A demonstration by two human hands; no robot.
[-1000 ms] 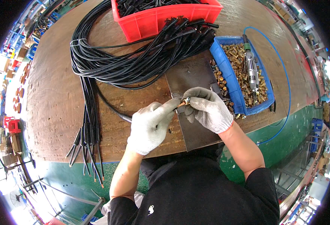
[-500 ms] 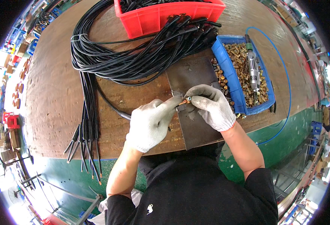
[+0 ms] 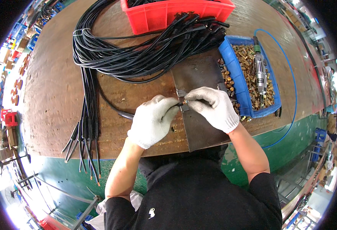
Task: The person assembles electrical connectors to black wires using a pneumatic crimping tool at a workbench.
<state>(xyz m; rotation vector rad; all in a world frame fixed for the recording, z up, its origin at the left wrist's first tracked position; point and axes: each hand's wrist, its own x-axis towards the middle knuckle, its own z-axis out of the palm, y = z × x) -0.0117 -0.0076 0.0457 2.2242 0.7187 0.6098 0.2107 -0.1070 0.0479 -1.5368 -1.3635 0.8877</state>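
My left hand (image 3: 150,123), in a white knit glove, is closed around a black cable (image 3: 125,114) that runs in from the left. The cable's short end sticks out past my fingertips. My right hand (image 3: 216,108), gloved the same way, pinches a small metal fitting (image 3: 186,102) right at that end. How far the fitting sits over the cable is too small to tell. Both hands hover over the left edge of a dark metal plate (image 3: 199,78) lying on the wooden table (image 3: 49,99).
A large bundle of black cables (image 3: 115,63) lies at the left, its ends hanging over the near edge. Behind it stands a red bin (image 3: 149,19). At the right, a blue bin (image 3: 237,76) holds brass fittings, with an air tool (image 3: 259,71) and blue hose (image 3: 294,84) on top.
The fitting and cable end have moved slightly left, and my right fingers have come over the fitting, covering more of it. The whole view has shifted a little.
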